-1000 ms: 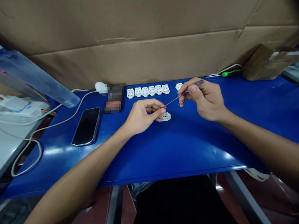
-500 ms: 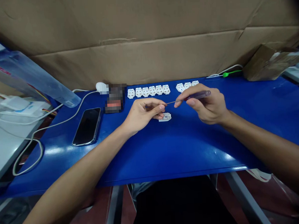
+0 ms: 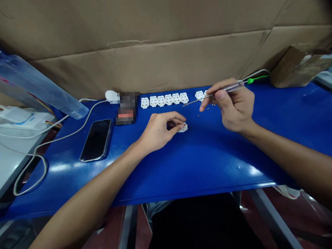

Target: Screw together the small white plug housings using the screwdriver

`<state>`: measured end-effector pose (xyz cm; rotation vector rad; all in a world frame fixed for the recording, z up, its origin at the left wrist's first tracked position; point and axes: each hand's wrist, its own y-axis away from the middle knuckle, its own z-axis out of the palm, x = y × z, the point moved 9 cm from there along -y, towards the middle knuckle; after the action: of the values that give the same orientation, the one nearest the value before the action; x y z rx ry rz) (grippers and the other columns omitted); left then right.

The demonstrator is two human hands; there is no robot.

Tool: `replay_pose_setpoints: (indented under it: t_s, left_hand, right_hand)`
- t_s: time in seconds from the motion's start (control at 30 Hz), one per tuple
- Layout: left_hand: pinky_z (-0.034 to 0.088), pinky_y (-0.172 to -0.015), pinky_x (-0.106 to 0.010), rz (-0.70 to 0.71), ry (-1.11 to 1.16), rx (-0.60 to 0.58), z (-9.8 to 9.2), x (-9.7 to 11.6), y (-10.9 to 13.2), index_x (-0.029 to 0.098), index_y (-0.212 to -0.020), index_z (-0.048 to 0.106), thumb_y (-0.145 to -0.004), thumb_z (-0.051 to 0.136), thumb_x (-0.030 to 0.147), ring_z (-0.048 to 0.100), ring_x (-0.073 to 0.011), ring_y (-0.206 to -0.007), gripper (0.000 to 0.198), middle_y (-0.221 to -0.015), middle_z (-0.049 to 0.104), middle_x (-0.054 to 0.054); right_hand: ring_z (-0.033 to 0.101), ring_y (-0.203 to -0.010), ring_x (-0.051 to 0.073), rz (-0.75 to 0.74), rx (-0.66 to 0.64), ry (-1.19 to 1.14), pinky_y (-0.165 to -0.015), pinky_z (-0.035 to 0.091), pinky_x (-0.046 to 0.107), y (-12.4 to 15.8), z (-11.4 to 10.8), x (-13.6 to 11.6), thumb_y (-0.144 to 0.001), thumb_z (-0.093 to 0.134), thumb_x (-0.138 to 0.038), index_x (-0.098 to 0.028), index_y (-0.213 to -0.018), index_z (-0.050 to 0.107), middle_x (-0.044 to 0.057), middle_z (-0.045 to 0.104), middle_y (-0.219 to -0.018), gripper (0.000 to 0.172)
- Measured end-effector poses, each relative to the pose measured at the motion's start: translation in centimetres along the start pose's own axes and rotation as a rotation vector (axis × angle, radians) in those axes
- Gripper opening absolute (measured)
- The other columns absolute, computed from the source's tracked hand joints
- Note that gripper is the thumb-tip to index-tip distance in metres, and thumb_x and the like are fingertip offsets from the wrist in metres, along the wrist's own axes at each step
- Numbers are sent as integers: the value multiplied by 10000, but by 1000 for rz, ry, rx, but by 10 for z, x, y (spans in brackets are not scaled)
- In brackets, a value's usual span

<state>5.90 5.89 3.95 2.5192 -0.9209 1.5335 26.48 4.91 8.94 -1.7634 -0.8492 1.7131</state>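
My left hand point(image 3: 161, 131) is low over the blue table, thumb and fingers pinched at a small white plastic socket part point(image 3: 184, 128). The fingers cover its left side, and anything small between their tips is hidden. My right hand point(image 3: 233, 106) grips a screwdriver point(image 3: 232, 87) by its clear handle. The thin shaft points left, its tip in the air above and slightly right of the white part. A tiny brass-coloured screw point(image 3: 198, 115) lies on the table below the shaft, with a few more small pieces near my right fingers.
A row of several white socket pieces point(image 3: 168, 99) lines the back, with more point(image 3: 199, 95) partly behind my right hand. At left are a phone point(image 3: 96, 140), a blurred dark item point(image 3: 127, 108) and a white cable point(image 3: 72, 134). A cardboard box point(image 3: 293, 67) stands at right.
My left hand has lowered from the screwdriver tip to the white part on the table. My right hand has drawn the screwdriver up and to the right, away from the left fingers.
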Motion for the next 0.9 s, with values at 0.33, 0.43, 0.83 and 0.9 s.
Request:
replay_pose_setpoints:
  t_s: [0.33,0.43,0.83,0.9]
  left_hand:
    - [635,-917,-328,129,-170,-19,-5,4,0,250,-1138,881,-1050,801,234,842,-197,-1010,120,-1105,909,-32]
    - [640,-833,-305,20,-88,36,-9,-4,0,225,-1068,878,-1018,831,249,861,-192,-923,73,-1063,914,-35]
    - [651,-784,-315,-35,-159,6,-10,3,1,221,-1000,902,-1007,783,278,849,-194,-825,132,-953,904,-40]
    - [661,-800,-327,-57,-166,9,-11,3,1,220,-1001,898,-999,781,279,848,-200,-830,131,-958,904,-44]
  right_hand:
    - [825,-1249,219,383,-191,-185,-971,736,349,28,36,46,-1125,727,-517,-298,-1283,750,50,834,-1277,271]
    - [777,-1321,221,366,-293,-152,-1072,697,375,34,45,47,-1145,697,-495,-310,-1323,758,55,801,-1355,263]
    - [814,-1154,211,425,-301,-196,-887,740,326,31,45,44,-1126,713,-542,-273,-1319,755,55,811,-1203,333]
    - [804,-967,167,312,-250,-84,-849,709,310,22,35,36,-1147,680,-542,-255,-1294,791,30,815,-1038,341]
